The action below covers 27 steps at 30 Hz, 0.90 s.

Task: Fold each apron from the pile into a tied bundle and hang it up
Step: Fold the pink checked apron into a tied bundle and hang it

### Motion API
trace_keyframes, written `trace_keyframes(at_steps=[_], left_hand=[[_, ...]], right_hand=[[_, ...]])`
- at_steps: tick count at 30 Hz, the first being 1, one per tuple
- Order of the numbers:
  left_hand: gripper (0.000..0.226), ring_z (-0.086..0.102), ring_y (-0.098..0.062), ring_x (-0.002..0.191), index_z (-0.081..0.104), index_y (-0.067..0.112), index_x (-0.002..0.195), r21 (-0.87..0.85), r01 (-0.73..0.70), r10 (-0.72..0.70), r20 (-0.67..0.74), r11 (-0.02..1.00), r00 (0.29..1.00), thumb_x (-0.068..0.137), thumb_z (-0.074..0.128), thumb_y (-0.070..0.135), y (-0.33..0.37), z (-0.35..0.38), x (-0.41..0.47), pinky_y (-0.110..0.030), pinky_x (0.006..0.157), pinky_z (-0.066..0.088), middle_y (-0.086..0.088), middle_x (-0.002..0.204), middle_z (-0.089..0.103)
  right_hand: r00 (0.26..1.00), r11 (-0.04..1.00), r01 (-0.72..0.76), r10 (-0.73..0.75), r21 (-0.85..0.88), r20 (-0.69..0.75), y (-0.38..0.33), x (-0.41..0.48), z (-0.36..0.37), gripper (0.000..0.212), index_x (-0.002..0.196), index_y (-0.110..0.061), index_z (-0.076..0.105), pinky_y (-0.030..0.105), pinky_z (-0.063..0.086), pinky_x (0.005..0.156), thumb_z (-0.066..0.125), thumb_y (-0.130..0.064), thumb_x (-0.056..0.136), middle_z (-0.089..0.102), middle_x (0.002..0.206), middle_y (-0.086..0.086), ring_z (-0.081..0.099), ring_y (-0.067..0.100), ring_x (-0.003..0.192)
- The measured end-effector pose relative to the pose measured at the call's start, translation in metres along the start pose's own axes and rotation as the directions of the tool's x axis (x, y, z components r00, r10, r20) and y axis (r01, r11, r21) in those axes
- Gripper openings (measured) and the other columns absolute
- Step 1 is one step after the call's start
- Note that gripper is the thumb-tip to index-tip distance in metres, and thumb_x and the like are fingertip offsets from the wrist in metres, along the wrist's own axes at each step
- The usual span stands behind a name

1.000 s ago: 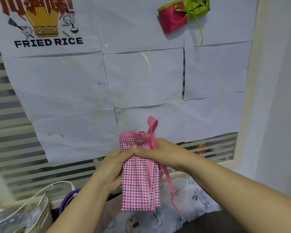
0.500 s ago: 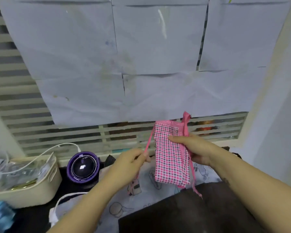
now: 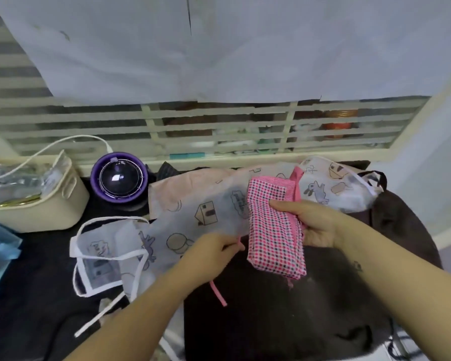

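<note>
The right hand (image 3: 314, 226) grips the folded pink checked apron (image 3: 272, 230) by its right edge, thumb on the front, holding it upright above the middle of the worktop (image 3: 31, 295). The left hand (image 3: 214, 252), just beside the apron's left edge, pinches the pink tie (image 3: 217, 292), whose loose end hangs down below the fingers. Beneath both hands a white printed apron (image 3: 206, 212) sprawls from the left middle to the back right corner, its white straps trailing toward the near edge. A dark brown cloth (image 3: 271, 321), possibly another apron, covers the near right part. Along the back edge, under the louvred window (image 3: 219, 126), stand a cream basket (image 3: 37, 217) at the left corner and a purple round device (image 3: 119, 178) beside it. Bare dark worktop shows only at the near left
</note>
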<state>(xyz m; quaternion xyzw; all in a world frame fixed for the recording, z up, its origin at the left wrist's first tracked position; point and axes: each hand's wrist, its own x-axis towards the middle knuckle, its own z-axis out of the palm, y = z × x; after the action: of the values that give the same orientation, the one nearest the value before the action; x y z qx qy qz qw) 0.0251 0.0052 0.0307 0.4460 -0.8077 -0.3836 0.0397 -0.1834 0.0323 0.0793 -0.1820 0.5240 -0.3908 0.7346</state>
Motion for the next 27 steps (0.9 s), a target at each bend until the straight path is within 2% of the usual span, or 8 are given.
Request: trace_keyframes(at_steps=[2, 4, 6, 9, 15, 20, 23, 27], left_hand=[[0.027, 0.048, 0.004, 0.051, 0.070, 0.017, 0.110, -0.050, 0.037, -0.034, 0.055, 0.998, 0.998, 0.099, 0.049, 0.031, -0.004, 0.007, 0.004, -0.012, 0.051, 0.033, 0.017, 0.060, 0.056], [0.026, 0.062, 0.001, 0.075, 0.068, 0.023, 0.115, -0.183, 0.095, -0.074, 0.117, 0.979, 0.990, 0.099, 0.049, 0.030, -0.002, 0.012, 0.006, -0.018, 0.072, 0.049, 0.012, 0.089, 0.069], [0.024, 0.067, -0.018, 0.094, 0.066, 0.020, 0.116, -0.444, 0.222, -0.136, 0.218, 0.868, 0.966, 0.098, 0.049, 0.024, -0.001, 0.016, 0.008, -0.034, 0.089, 0.054, 0.000, 0.104, 0.071], [0.022, 0.067, -0.021, 0.098, 0.064, 0.013, 0.112, -0.651, 0.348, -0.145, 0.345, 0.675, 0.927, 0.098, 0.048, 0.020, 0.001, 0.014, 0.006, -0.034, 0.091, 0.054, -0.008, 0.106, 0.071], [0.032, 0.056, -0.002, 0.072, 0.060, 0.027, 0.075, -0.016, 0.121, -0.119, 0.091, 0.993, 0.989, 0.101, 0.042, 0.033, -0.019, 0.003, -0.007, -0.018, 0.069, 0.043, 0.012, 0.076, 0.061], [0.030, 0.043, -0.008, 0.080, 0.056, 0.022, 0.086, 0.398, -0.072, 0.026, 0.119, 0.915, 0.993, 0.101, 0.037, 0.038, -0.039, 0.013, -0.016, -0.025, 0.071, 0.035, 0.011, 0.088, 0.041], [0.034, 0.041, -0.005, 0.084, 0.064, 0.018, 0.094, 0.379, -0.210, 0.212, 0.038, 0.901, 0.977, 0.099, 0.040, 0.041, -0.042, 0.020, -0.020, -0.020, 0.073, 0.033, 0.013, 0.097, 0.041], [0.035, 0.040, -0.003, 0.071, 0.063, 0.016, 0.076, 0.407, -0.455, 0.518, -0.054, 0.792, 0.853, 0.093, 0.043, 0.040, -0.035, 0.029, -0.017, -0.012, 0.065, 0.032, 0.005, 0.097, 0.053]], right_hand=[[0.999, 0.999, -0.029, 0.028, 0.043, 0.026, 0.009, 0.008, -0.001, 0.025, 0.099, -0.001, 0.064, 0.033, 0.060, 0.068, 0.061, -0.011, 0.077, 0.072, 0.087, 0.013, 0.070, 0.023, 0.076], [0.999, 0.998, -0.023, 0.021, 0.058, 0.034, 0.015, 0.013, -0.001, 0.023, 0.097, -0.001, 0.065, 0.033, 0.058, 0.072, 0.060, -0.011, 0.077, 0.072, 0.087, 0.012, 0.070, 0.022, 0.076], [0.999, 0.999, -0.012, 0.010, 0.053, 0.038, 0.018, 0.018, -0.003, 0.023, 0.097, -0.001, 0.065, 0.033, 0.057, 0.075, 0.060, -0.011, 0.077, 0.072, 0.088, 0.011, 0.070, 0.021, 0.076], [0.998, 0.999, 0.034, -0.034, -0.004, 0.053, 0.015, 0.020, -0.004, 0.024, 0.098, -0.004, 0.065, 0.032, 0.059, 0.074, 0.061, -0.011, 0.076, 0.073, 0.088, 0.010, 0.071, 0.020, 0.078], [0.993, 0.967, 0.072, -0.092, -0.245, -0.071, 0.014, 0.031, -0.021, 0.014, 0.103, -0.006, 0.064, 0.031, 0.058, 0.075, 0.057, -0.011, 0.091, 0.072, 0.090, 0.008, 0.069, 0.021, 0.081], [0.989, 0.931, -0.122, 0.086, -0.343, -0.119, 0.043, 0.054, -0.032, 0.015, 0.104, -0.005, 0.061, 0.035, 0.056, 0.078, 0.055, -0.013, 0.093, 0.071, 0.085, 0.007, 0.068, 0.021, 0.079], [0.983, 0.891, -0.177, 0.136, -0.418, -0.125, 0.061, 0.070, -0.032, 0.014, 0.104, -0.006, 0.061, 0.045, 0.051, 0.093, 0.057, -0.013, 0.092, 0.071, 0.094, 0.009, 0.068, 0.026, 0.091], [0.983, 0.813, -0.155, 0.070, -0.562, -0.169, 0.070, 0.082, -0.031, 0.019, 0.104, -0.011, 0.062, 0.047, 0.050, 0.096, 0.063, -0.022, 0.089, 0.070, 0.102, 0.009, 0.067, 0.028, 0.097]])
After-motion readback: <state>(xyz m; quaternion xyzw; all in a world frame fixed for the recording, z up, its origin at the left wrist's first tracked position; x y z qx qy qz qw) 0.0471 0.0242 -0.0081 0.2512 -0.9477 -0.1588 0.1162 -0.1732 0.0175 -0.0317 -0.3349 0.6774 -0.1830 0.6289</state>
